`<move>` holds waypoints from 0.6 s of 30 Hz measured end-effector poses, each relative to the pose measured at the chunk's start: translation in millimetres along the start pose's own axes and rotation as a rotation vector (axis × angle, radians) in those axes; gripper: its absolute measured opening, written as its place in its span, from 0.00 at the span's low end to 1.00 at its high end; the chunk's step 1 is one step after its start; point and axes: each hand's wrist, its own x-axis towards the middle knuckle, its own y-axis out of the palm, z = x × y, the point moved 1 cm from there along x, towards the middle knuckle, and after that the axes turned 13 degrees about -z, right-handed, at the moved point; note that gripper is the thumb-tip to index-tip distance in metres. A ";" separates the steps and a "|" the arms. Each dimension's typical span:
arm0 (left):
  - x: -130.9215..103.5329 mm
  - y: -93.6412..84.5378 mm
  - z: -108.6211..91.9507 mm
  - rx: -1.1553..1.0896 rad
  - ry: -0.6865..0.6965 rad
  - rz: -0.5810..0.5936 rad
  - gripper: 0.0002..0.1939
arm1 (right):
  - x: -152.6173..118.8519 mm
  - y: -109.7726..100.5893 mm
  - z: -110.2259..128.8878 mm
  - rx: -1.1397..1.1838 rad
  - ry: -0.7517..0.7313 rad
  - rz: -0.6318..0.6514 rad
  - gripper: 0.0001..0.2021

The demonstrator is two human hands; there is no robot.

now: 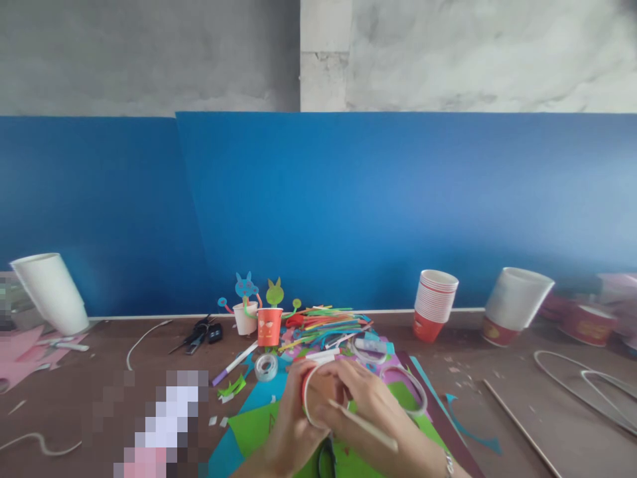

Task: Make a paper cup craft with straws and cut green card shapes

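1 cup (pixel 316 390) is being held between the 2 hands, low and just right of centre in the head view, above green paper (pixel 253 425). Its mouth is being turned toward the camera, so the long axis is being pointed mostly away from the wearer.

Left grip: the near-left wall is being clasped by the left hand (pixel 293 415), its fingers being wrapped about the side, with no gap being shown. Right grip: the right side and part of the mouth are being covered by the right hand (pixel 363 395); whether the wall is being gripped or only touched cannot be told (blur, and the knuckles are hiding the fingertips).

Key relation: 1 pale stick (pixel 371 430) is being seen aslant, with its upper end near the cup's mouth and its lower end being directed down-right, over the right forearm. The right hand is being judged the nearer to it; whether the stick is being pinched there cannot be told. Its axis is being set across the cup's, not along it.

Dark-handled scissors (pixel 327 458) are being left on the green paper, just below the hands.
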 end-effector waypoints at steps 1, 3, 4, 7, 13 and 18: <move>0.9 -0.3 -0.2 -0.016 -0.001 0.034 0.26 | -0.5 -4.3 1.7 -0.001 -0.009 -0.051 0.03; 2.8 -1.6 -0.7 -0.022 -0.021 0.071 0.25 | -2.2 -11.0 3.7 -0.017 -0.086 -0.152 0.02; 3.4 -2.3 -1.2 -0.012 -0.026 0.073 0.25 | -3.2 -12.9 4.1 -0.023 -0.146 -0.189 0.05; 2.8 -3.0 -3.1 0.017 -0.012 0.058 0.23 | -4.4 -12.2 2.6 -0.026 -0.276 -0.240 0.11; -7.7 7.0 -5.6 -0.092 0.047 0.053 0.23 | -0.7 0.3 -0.8 -0.134 -0.277 -0.159 0.11; -0.1 6.9 -13.4 -0.145 -0.072 -0.025 0.31 | -3.5 -6.1 2.4 -0.042 -0.280 -0.159 0.10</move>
